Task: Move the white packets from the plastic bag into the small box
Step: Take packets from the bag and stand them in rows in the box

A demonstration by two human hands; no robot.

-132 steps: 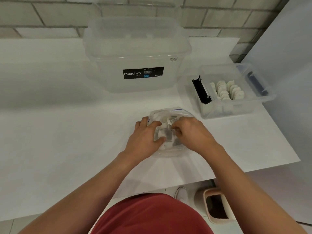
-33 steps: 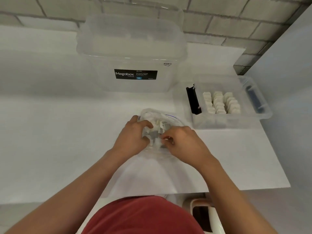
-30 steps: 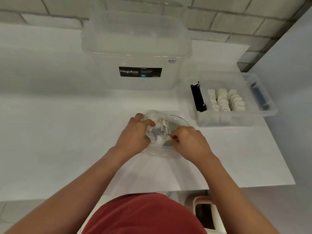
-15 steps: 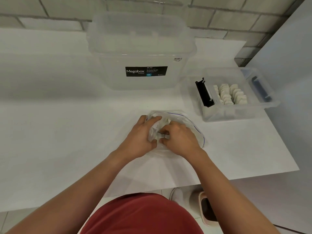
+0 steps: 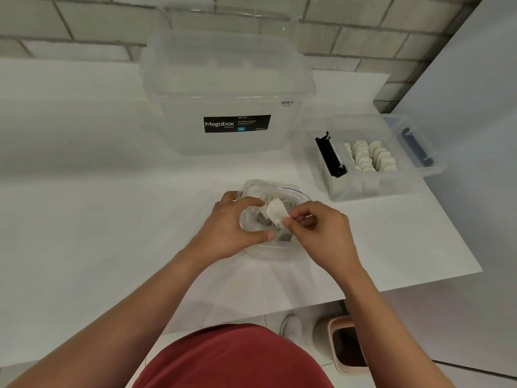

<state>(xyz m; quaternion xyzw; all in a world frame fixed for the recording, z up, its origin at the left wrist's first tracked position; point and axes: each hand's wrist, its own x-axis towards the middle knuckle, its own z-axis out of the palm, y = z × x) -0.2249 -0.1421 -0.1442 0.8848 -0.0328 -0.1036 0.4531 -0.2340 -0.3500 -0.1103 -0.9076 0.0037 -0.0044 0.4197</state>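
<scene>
Raised since before, right hand point(image 5: 321, 233) pinching white packet point(image 5: 275, 212); left hand point(image 5: 232, 228) gripping plastic bag point(image 5: 279, 252)

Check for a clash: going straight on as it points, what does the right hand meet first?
The right hand, pinching a packet, would likely meet the left hand holding the bag; depth is unclear.
</scene>
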